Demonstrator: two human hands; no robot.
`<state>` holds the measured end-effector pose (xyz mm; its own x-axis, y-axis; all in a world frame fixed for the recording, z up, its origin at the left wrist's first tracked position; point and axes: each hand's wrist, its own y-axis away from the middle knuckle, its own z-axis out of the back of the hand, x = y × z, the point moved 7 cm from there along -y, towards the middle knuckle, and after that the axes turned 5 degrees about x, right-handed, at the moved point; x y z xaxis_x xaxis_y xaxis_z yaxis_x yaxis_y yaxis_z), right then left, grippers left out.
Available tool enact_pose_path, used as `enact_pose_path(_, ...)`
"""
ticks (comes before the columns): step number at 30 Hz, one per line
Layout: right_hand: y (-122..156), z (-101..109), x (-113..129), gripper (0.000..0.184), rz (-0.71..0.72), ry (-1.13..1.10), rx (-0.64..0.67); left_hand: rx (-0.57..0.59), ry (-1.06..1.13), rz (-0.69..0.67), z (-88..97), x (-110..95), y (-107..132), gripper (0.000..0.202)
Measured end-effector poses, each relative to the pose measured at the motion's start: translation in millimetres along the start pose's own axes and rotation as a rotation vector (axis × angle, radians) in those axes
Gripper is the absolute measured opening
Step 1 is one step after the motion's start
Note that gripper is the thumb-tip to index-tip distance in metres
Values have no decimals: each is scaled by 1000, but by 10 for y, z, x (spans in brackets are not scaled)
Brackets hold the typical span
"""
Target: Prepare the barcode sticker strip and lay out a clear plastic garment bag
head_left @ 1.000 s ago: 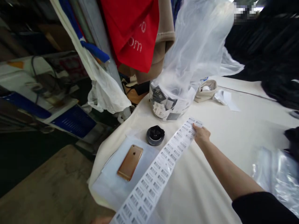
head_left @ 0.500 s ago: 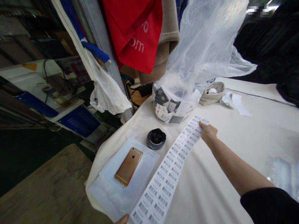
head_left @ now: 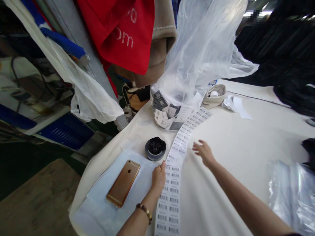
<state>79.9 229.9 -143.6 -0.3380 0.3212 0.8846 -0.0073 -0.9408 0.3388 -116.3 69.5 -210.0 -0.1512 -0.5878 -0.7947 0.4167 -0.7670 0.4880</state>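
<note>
A long white strip of barcode labels (head_left: 174, 188) curves across the table from the near edge to the clear bag of tags. My left hand (head_left: 158, 176), with a beaded bracelet at the wrist, is closed at the strip's left edge; its fingertips pinch that edge. To the right of the strip, my right hand (head_left: 203, 152) is open with fingers apart, holding nothing. A gold phone (head_left: 123, 183) lies on pale blue sheets (head_left: 98, 200) left of my left hand. Just beyond that hand sits a roll of tape (head_left: 155, 149) with black material in its middle.
The clear plastic bag of tags (head_left: 169, 114) stands at the back. Beside it are a beige fabric pouch (head_left: 213, 97) and white paper pieces (head_left: 240, 106). Red cloth (head_left: 123, 36) hangs at upper left. Clear plastic bags (head_left: 292, 193) lie at right on the white-covered table (head_left: 236, 141).
My right hand has let go of the strip's far end and drawn back. My left hand has moved forward along the strip, which now lies farther out on the table. The view has shifted right.
</note>
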Motion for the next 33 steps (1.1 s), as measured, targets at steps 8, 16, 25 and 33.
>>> enact_pose_path(8, 854, -819, -871, 53, -230, -324, 240, 112, 143, -58, 14, 182, 154, 50)
enact_pose_path(16, 574, -659, -824, 33, -156, -397, 117, 226, 258, -2, 53, 267, 341, 39)
enact_pose_path(25, 354, -613, -783, 35, -54, -325, 28, 294, 54, 1, 17, 402, 314, 20)
enact_pose_path(33, 67, -646, -762, 29, 16, -106, -63, 136, -404, -74, 65, 145, 240, 39)
